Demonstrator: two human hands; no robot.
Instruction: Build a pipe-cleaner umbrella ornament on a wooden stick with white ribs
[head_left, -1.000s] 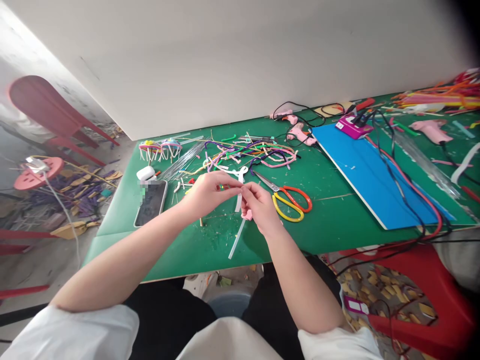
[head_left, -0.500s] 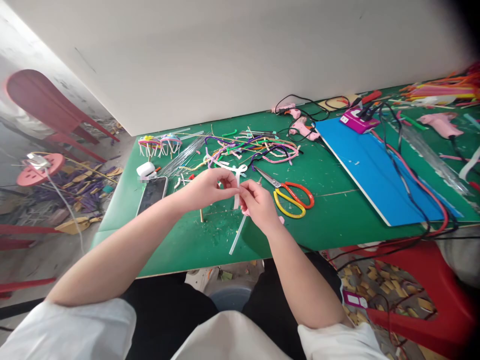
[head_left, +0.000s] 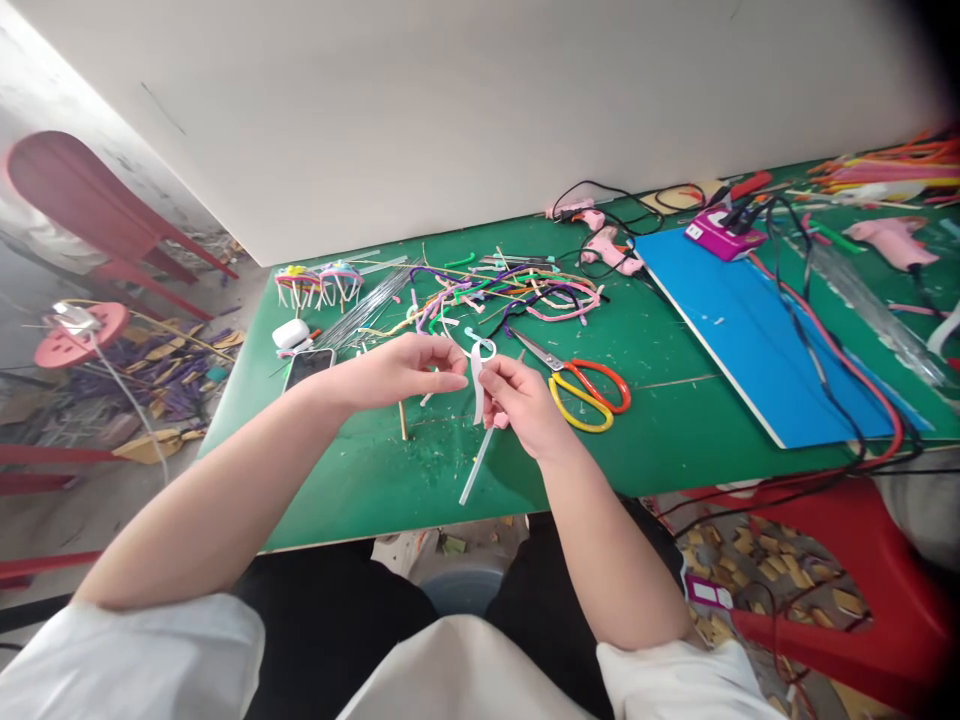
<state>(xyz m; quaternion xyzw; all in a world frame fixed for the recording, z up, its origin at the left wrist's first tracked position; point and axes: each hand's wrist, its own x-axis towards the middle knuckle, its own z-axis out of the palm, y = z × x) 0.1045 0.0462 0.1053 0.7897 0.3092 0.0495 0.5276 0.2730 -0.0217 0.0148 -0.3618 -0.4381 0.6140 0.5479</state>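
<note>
My right hand pinches a narrow white ribbon between thumb and fingertips. The ribbon bends into a loop at its top, and its tail hangs down. Just left of it, my left hand has thumb and forefinger parted, with nothing visible between them. Below the right hand, a translucent glue stick slants down beside something pink that the hand mostly covers. Under the left hand a short wooden stick shows in part. Scissors with one red and one yellow handle lie right of my right hand.
Tangled coloured pipe cleaners cover the back of the green table. At the left are a phone and a white case. A blue board carries cables and a purple power strip; a pink glue gun lies beyond.
My left fingers have parted from the white ribbon and drawn slightly left. My right hand still holds the ribbon, whose looped top now looks like a single ring.
</note>
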